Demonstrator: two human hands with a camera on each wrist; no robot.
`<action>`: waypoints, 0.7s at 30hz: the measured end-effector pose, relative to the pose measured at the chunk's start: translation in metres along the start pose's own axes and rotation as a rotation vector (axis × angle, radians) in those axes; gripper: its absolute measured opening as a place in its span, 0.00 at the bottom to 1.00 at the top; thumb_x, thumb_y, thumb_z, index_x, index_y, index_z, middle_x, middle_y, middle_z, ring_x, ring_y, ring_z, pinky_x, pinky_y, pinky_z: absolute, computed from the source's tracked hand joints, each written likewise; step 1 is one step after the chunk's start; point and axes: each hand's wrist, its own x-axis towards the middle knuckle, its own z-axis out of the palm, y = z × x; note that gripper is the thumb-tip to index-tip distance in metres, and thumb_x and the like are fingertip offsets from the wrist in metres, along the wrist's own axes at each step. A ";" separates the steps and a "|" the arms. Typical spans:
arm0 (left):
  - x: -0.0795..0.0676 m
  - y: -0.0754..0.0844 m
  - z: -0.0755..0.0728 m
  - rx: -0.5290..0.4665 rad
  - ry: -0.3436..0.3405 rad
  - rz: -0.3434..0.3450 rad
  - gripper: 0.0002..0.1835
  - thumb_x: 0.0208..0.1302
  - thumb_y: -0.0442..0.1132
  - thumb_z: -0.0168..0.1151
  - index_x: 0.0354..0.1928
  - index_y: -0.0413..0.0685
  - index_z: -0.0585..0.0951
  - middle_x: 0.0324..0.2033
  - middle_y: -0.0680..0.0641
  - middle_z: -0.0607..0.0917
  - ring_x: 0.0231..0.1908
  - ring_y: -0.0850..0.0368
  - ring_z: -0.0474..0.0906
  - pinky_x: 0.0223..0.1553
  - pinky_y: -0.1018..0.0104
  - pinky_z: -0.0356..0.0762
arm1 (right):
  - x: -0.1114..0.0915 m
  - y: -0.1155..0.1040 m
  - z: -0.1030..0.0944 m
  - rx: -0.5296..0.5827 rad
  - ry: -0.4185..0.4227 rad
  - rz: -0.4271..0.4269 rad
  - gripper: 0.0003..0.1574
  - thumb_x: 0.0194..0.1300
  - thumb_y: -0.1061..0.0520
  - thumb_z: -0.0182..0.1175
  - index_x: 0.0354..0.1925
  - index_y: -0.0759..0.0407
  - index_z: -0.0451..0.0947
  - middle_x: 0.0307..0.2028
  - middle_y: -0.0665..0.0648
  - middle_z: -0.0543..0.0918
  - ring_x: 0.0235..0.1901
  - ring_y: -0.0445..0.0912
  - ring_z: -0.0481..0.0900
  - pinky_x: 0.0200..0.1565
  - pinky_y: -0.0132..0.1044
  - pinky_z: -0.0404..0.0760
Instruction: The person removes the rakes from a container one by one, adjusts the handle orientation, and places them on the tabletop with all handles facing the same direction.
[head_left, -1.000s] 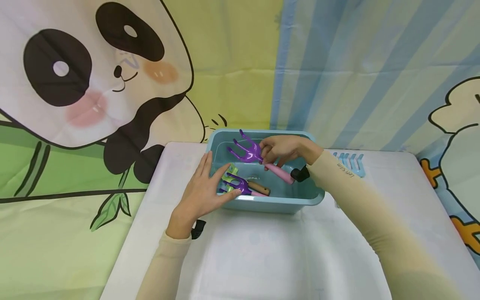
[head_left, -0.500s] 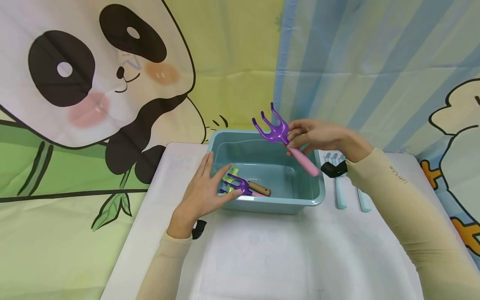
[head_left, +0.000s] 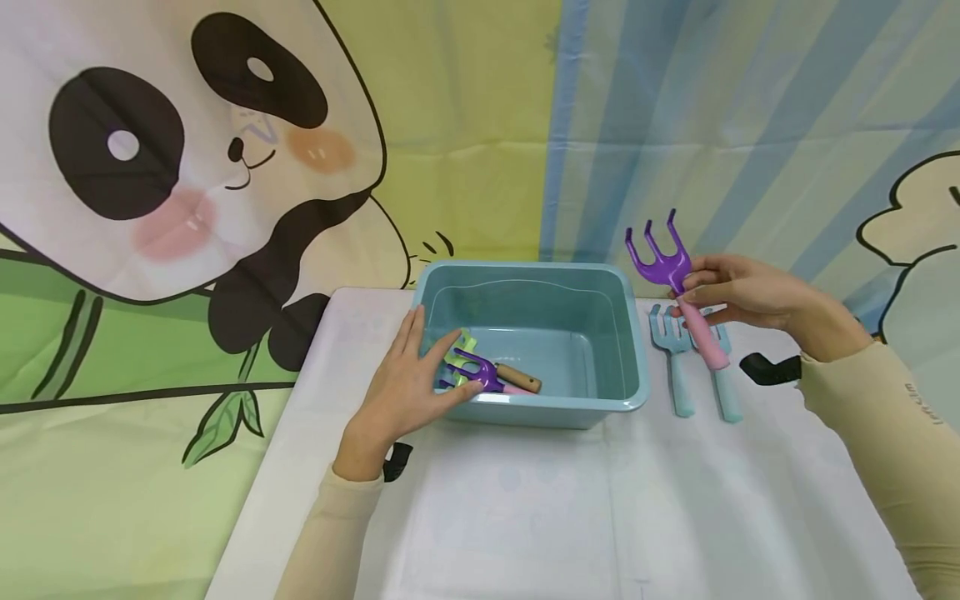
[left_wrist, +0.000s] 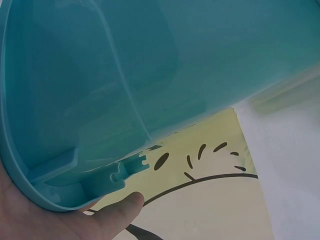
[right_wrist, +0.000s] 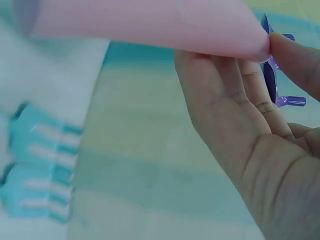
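My right hand [head_left: 757,292] pinches a toy hand rake [head_left: 663,268] near the neck, where its purple three-tined head meets the pink handle [right_wrist: 150,25]. The rake is held up to the right of the blue plastic bin [head_left: 592,403], tines pointing up and away. My left hand [head_left: 401,379] rests at the bin's left front corner, fingers straight along the outside and thumb by the front rim. Inside the bin, near that thumb, lie a second purple hand rake [head_left: 483,375], a wooden handle [head_left: 519,377] and a light green piece [head_left: 459,348] of unclear kind.
Two light blue toy forks [head_left: 678,383] lie side by side on the white table [head_left: 525,508], right of the bin and partly below the raised rake. A printed cloth backdrop [head_left: 480,125] stands right behind the table.
My right hand has lifted the purple hand rake out of the bin and carried it right, over the blue forks. The left hand stays at the bin's corner.
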 end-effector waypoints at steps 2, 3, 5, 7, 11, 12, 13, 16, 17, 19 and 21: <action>0.000 0.000 0.000 0.002 0.001 0.004 0.50 0.57 0.82 0.47 0.74 0.60 0.68 0.78 0.35 0.40 0.77 0.44 0.32 0.70 0.41 0.52 | -0.009 0.014 -0.010 0.025 0.027 0.005 0.24 0.78 0.64 0.50 0.62 0.71 0.51 0.47 0.56 0.80 0.50 0.55 0.84 0.50 0.49 0.82; 0.000 0.000 0.000 0.005 0.000 0.004 0.50 0.57 0.82 0.47 0.74 0.60 0.68 0.78 0.35 0.40 0.77 0.44 0.32 0.70 0.41 0.52 | -0.014 0.021 -0.015 0.037 0.044 0.008 0.25 0.78 0.64 0.49 0.63 0.71 0.50 0.46 0.56 0.80 0.49 0.54 0.84 0.49 0.48 0.82; -0.001 0.001 -0.001 0.006 -0.002 0.003 0.50 0.57 0.82 0.47 0.74 0.60 0.68 0.78 0.35 0.40 0.77 0.44 0.32 0.70 0.41 0.53 | -0.023 0.036 -0.024 0.062 0.085 0.030 0.26 0.78 0.65 0.49 0.65 0.70 0.49 0.47 0.56 0.81 0.49 0.52 0.84 0.49 0.46 0.82; -0.001 0.001 -0.001 0.007 -0.005 -0.002 0.50 0.56 0.82 0.47 0.74 0.60 0.68 0.78 0.36 0.40 0.77 0.44 0.32 0.70 0.42 0.52 | -0.031 0.051 -0.031 0.080 0.134 0.064 0.26 0.77 0.66 0.49 0.65 0.67 0.49 0.47 0.55 0.81 0.49 0.50 0.84 0.48 0.44 0.83; -0.002 0.002 -0.001 0.009 -0.008 -0.005 0.50 0.56 0.82 0.47 0.74 0.60 0.68 0.78 0.36 0.40 0.77 0.44 0.32 0.70 0.41 0.53 | -0.043 0.077 -0.044 0.111 0.202 0.132 0.24 0.79 0.63 0.47 0.64 0.65 0.48 0.47 0.52 0.82 0.48 0.48 0.84 0.46 0.43 0.83; -0.002 0.002 -0.001 0.010 -0.008 -0.005 0.50 0.57 0.82 0.48 0.74 0.60 0.68 0.78 0.36 0.40 0.77 0.44 0.32 0.70 0.41 0.53 | -0.046 0.084 -0.046 0.117 0.216 0.145 0.24 0.79 0.63 0.47 0.64 0.65 0.49 0.47 0.51 0.83 0.48 0.48 0.84 0.46 0.43 0.83; -0.002 0.002 -0.001 0.010 -0.008 -0.005 0.50 0.57 0.82 0.48 0.74 0.60 0.68 0.78 0.35 0.40 0.77 0.43 0.32 0.70 0.41 0.53 | -0.048 0.091 -0.049 0.124 0.226 0.158 0.24 0.79 0.62 0.47 0.65 0.66 0.49 0.47 0.50 0.83 0.48 0.48 0.84 0.46 0.44 0.83; -0.003 0.002 -0.001 0.008 -0.010 -0.009 0.50 0.57 0.82 0.48 0.74 0.60 0.68 0.78 0.36 0.40 0.77 0.43 0.32 0.69 0.41 0.53 | -0.053 0.111 -0.057 0.157 0.262 0.199 0.25 0.80 0.60 0.48 0.66 0.68 0.52 0.45 0.49 0.84 0.47 0.47 0.85 0.46 0.44 0.83; -0.003 0.002 -0.001 0.006 -0.010 -0.010 0.50 0.57 0.82 0.49 0.74 0.60 0.68 0.78 0.36 0.40 0.77 0.43 0.32 0.69 0.41 0.53 | -0.054 0.118 -0.060 0.164 0.277 0.213 0.26 0.80 0.59 0.49 0.66 0.68 0.53 0.45 0.49 0.85 0.46 0.46 0.85 0.46 0.45 0.83; -0.003 0.001 0.000 0.003 -0.011 -0.010 0.50 0.57 0.81 0.49 0.74 0.60 0.68 0.78 0.35 0.40 0.77 0.43 0.32 0.69 0.40 0.53 | -0.057 0.132 -0.065 0.181 0.301 0.246 0.27 0.79 0.57 0.50 0.67 0.68 0.54 0.44 0.47 0.85 0.46 0.45 0.85 0.46 0.45 0.83; -0.003 0.001 0.000 0.003 -0.008 -0.009 0.50 0.57 0.82 0.48 0.74 0.60 0.68 0.78 0.35 0.41 0.77 0.43 0.32 0.69 0.40 0.54 | -0.058 0.145 -0.069 0.191 0.318 0.279 0.29 0.79 0.56 0.52 0.67 0.67 0.55 0.43 0.46 0.86 0.45 0.44 0.85 0.46 0.45 0.83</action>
